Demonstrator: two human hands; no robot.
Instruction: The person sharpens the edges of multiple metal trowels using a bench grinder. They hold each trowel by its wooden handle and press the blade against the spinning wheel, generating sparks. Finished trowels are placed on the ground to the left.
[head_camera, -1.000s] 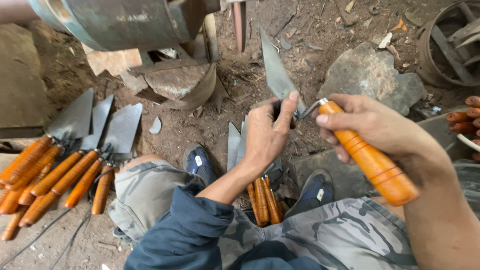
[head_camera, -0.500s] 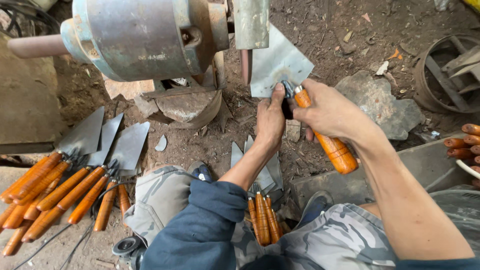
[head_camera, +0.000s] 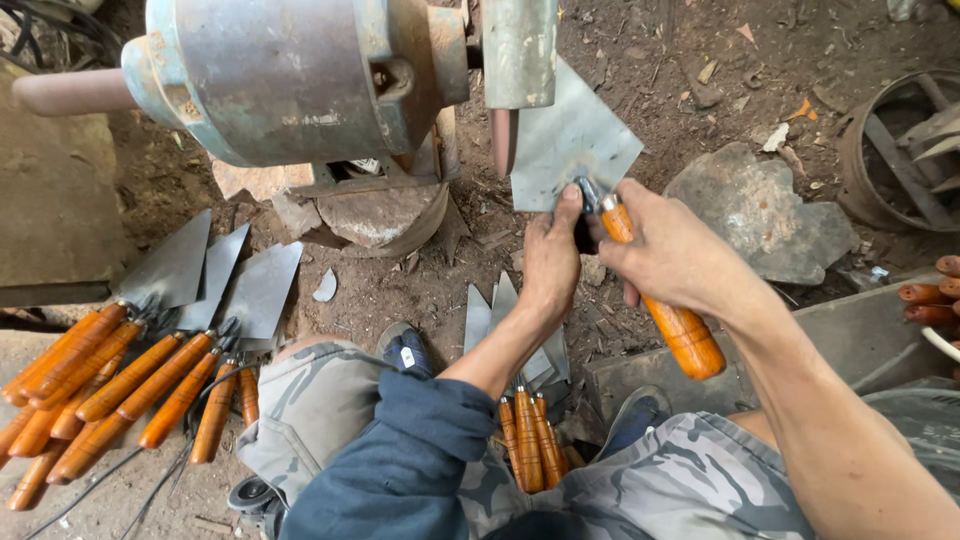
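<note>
While held up against the grinder:
Trowel (head_camera: 575, 140): flat steel blade raised to the grinding wheel (head_camera: 503, 140), just right of the grey motor housing (head_camera: 290, 80).
Right hand (head_camera: 665, 250): clenched around the trowel's orange wooden handle.
Left hand (head_camera: 552, 260): thumb pressed on the blade's neck, fingers behind.
Far left: pile of trowels (head_camera: 150, 350) on dirt floor.
Near, between shoes: more trowels (head_camera: 525, 400).

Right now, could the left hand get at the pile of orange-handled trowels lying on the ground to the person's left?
Probably yes: the pile of trowels lies beside the left knee with nothing in between, but the left hand is pressed on the trowel blade and would have to let go.
</note>
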